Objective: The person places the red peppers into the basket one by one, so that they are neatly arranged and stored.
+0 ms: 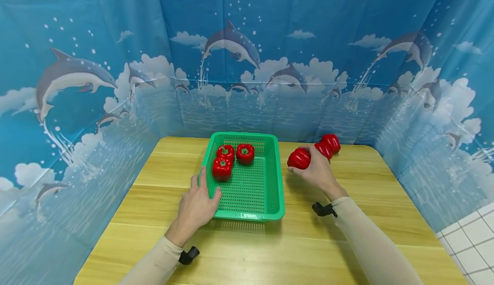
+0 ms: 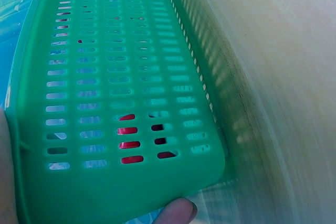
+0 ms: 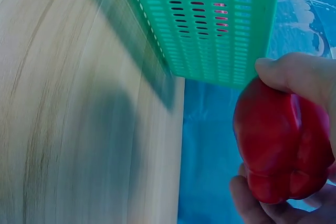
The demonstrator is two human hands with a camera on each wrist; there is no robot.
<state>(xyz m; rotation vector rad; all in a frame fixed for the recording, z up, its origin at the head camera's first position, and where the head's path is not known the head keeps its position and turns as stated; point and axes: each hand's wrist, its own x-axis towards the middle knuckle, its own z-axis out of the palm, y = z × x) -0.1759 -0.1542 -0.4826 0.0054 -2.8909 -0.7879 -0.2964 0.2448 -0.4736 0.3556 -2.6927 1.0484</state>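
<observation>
In the head view, my left hand [image 1: 198,203] is at the left side of a green plastic basket [image 1: 279,182], holding its rim with the thumb inside and the fingers outside. A fingertip [image 2: 177,212] shows against the outer wall in the left wrist view. Inside the basket, three red bell peppers stand at the far left, one of them [image 1: 245,153] a little apart. To the right of the basket my right hand [image 1: 318,169] grips another red bell pepper [image 3: 281,140], thumb on one side and fingers curled round the other.
More red bell peppers [image 1: 330,142] lie at the back of the wooden table [image 1: 332,250], just beyond my right hand. A blue dolphin-print curtain [image 1: 247,109] hangs along the table's back edge and sides.
</observation>
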